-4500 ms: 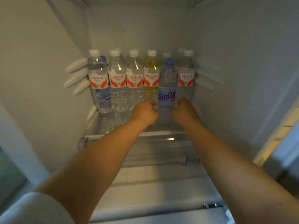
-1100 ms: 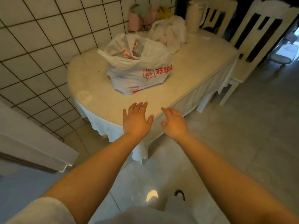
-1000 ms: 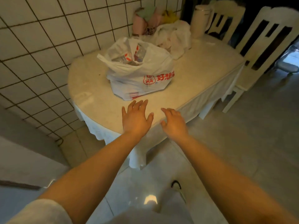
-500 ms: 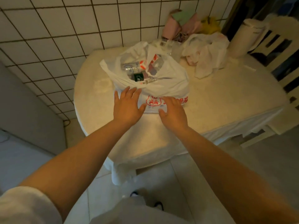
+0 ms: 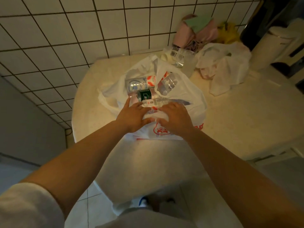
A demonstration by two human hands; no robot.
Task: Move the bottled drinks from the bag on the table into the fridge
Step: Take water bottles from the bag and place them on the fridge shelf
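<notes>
A white plastic bag (image 5: 189, 96) with red print stands open on the round cream table (image 5: 238, 120). Several bottled drinks lie inside it: a clear one with a red-and-white label (image 5: 139, 83), a green-labelled one (image 5: 144, 94), a clear one with a white label (image 5: 158, 102) and another clear one (image 5: 167, 83). My left hand (image 5: 133, 114) lies on the bag's near rim, fingers stretched toward the white-labelled bottle. My right hand (image 5: 176, 117) rests beside it, bent fingers pressing the plastic. Neither hand holds a bottle. The fridge is out of view.
Behind the bag stand a glass jar (image 5: 181, 58), a crumpled white bag (image 5: 225, 66), a pink and green bundle (image 5: 195, 33) and a white canister (image 5: 276, 45). The tiled wall (image 5: 65, 46) borders the table's far left side. Tiled floor lies below me.
I turned from the fridge, where both hands set a blue-capped bottle on the shelf, and came to the table. Both hands moved forward onto the bag's near rim.
</notes>
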